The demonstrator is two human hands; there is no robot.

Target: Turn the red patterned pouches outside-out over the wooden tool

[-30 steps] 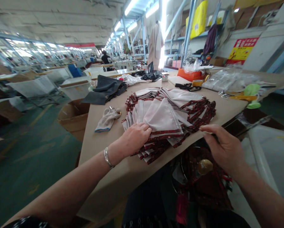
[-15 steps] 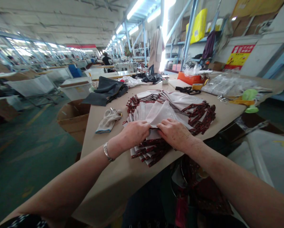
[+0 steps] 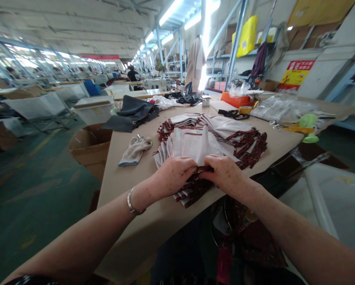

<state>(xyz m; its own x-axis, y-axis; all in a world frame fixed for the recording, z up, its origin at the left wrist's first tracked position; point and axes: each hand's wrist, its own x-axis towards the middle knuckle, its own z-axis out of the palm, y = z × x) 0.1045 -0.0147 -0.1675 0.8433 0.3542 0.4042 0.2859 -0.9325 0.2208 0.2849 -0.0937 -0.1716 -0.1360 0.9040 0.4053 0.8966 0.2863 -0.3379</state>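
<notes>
One brown table (image 3: 130, 190) carries a fanned pile of cloth pieces (image 3: 224, 126). Its top piece (image 3: 195, 146) stands lifted at the pile's near edge, where your left hand (image 3: 173, 176) and right hand (image 3: 226, 174) both pinch it, fingers closed. Step judged: separating one layer. The next move calls for a single-layer grip. A glove (image 3: 134, 150) lies left of the pile.

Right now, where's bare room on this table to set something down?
Bare table lies along the near edge, below the glove and left of the left hand gripping the top piece; another lies between the fabric pile and the green object. The far end, around the orange box and plastic bags, is crowded.
</notes>
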